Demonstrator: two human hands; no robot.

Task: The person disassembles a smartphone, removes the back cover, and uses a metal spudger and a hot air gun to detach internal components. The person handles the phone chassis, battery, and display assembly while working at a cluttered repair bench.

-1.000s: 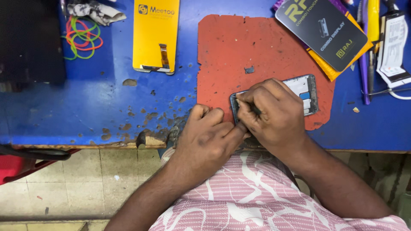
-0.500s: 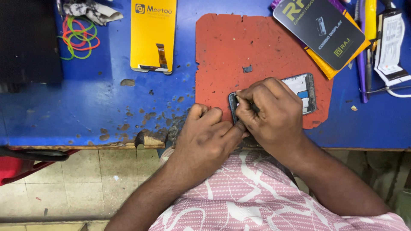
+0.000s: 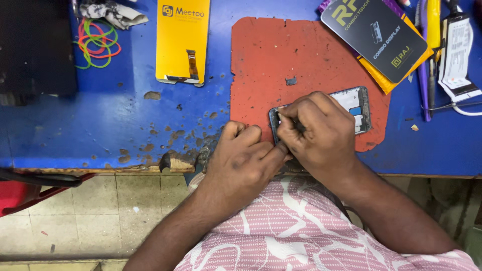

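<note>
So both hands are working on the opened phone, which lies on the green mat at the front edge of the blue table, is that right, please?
Not quite: the mat is red, not green, as the head view shows. The rest holds: the left hand and the right hand are both on the opened phone, which lies on that mat at the front edge of the blue table.

Shifts slightly toward nine o'clock on the red mat (image 3: pixel 301 55) (phone frame (image 3: pixel 351 108), under right hand (image 3: pixel 316 133)); left hand (image 3: pixel 241 160) creeps along.

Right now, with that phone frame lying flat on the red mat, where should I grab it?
Probably by the two long edges of the phone frame at its free far-right end, coming from above. It lies flat on the red mat, and both hands cover its left end.
</note>
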